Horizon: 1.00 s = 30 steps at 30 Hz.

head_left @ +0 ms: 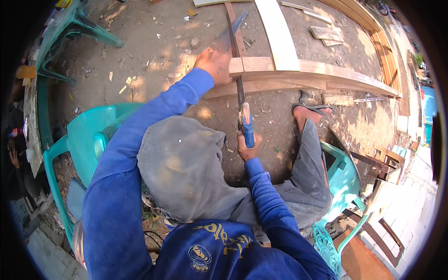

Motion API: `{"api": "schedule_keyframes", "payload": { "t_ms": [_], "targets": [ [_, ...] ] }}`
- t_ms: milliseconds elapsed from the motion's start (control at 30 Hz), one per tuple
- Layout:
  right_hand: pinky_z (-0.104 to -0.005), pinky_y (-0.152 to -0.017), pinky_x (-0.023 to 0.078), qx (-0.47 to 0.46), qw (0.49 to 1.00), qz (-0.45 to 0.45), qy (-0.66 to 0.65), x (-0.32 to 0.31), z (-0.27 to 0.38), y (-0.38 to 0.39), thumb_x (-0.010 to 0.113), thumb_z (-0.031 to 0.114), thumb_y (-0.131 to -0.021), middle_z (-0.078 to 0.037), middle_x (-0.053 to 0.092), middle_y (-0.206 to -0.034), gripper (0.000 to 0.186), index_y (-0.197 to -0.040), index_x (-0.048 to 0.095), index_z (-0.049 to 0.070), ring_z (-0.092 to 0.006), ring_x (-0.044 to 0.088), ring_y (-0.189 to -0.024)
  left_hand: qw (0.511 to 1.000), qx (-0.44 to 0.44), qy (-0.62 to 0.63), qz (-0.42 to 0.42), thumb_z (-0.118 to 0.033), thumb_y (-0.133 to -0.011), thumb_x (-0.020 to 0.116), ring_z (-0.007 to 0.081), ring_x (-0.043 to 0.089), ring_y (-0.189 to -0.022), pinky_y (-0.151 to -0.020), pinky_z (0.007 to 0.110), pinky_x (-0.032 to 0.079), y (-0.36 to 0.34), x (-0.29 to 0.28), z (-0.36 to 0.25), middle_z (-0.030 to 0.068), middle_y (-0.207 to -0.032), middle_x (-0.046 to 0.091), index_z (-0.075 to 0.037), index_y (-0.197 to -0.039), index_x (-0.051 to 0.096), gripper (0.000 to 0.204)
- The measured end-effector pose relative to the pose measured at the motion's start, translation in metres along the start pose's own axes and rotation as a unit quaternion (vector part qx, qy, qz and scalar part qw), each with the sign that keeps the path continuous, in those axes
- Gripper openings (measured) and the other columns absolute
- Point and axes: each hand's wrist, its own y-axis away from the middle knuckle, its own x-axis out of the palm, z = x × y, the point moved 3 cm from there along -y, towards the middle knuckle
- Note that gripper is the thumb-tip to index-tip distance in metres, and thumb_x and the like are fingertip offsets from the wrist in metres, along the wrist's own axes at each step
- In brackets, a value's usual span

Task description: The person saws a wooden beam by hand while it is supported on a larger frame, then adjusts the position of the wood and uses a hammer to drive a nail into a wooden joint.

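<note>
My right hand (248,145) is wrapped around the blue handle of a handsaw (247,122). The saw blade points away from me and meets a wooden beam (263,64) near its left end, where a thin dark line crosses the wood. Beyond the beam, the far part of the blade looks blurred. My left hand (214,65) grips the short end of the beam, left of the blade, its fingers partly hidden. A pale board (278,39) rests with its near end on the beam. My left knee, in grey trousers, is raised just below the beam.
Green plastic chairs (102,122) stand at left and right (343,175). Another green chair (77,30) is at the far left. Long timbers (389,60) lie along the right. Wood offcuts (326,33) and chips litter the dirt ground. My sandalled right foot (311,114) is near the beam.
</note>
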Motion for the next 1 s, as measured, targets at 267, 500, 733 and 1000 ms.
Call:
{"api": "schedule_keyframes", "payload": {
  "t_ms": [267,500,733,1000],
  "targets": [
    [-0.0277,-0.056,0.044,0.225,0.973,0.058,0.016,-0.085,0.124,0.057,0.069,0.009,-0.083,-0.001,0.050,-0.060,0.012,-0.086,0.069,-0.003,-0.0051,0.049,-0.059,0.999,-0.022,-0.027,0.042,-0.036,-0.076,0.081,0.0381,0.070,-0.108,-0.093,0.049,0.057,-0.003,0.008,0.007,0.0189,-0.116,0.071,-0.009,-0.134,0.056,0.069],
    [-0.0303,-0.054,0.045,0.198,0.977,0.071,0.018,-0.068,0.089,0.032,0.068,0.006,-0.081,-0.005,0.056,-0.058,0.010,-0.083,0.071,-0.003,-0.0070,0.055,-0.057,0.996,-0.049,-0.024,0.076,-0.037,-0.077,0.081,0.0366,0.070,-0.108,-0.093,0.048,0.057,0.002,0.007,-0.002,0.0171,-0.114,0.072,-0.007,-0.131,0.057,0.067],
    [-0.0341,-0.051,0.044,0.018,0.999,0.016,0.035,-0.024,0.003,0.013,0.070,0.009,-0.081,-0.004,0.054,-0.055,0.017,-0.070,0.061,0.001,-0.0101,0.053,-0.052,0.996,-0.041,-0.008,0.078,-0.036,-0.076,0.081,0.0371,0.069,-0.110,-0.095,0.048,0.057,0.001,0.002,-0.001,0.0171,-0.116,0.072,-0.006,-0.125,0.063,0.059],
    [-0.0307,-0.054,0.042,0.222,0.975,0.032,0.004,-0.056,0.135,0.008,0.069,0.012,-0.086,-0.002,0.051,-0.060,0.017,-0.077,0.062,-0.001,-0.0073,0.048,-0.058,0.997,-0.056,-0.011,0.056,-0.040,-0.078,0.081,0.0355,0.069,-0.114,-0.096,0.046,0.057,0.001,0.004,0.007,0.0170,-0.117,0.074,-0.009,-0.121,0.068,0.054]
  ]
}}
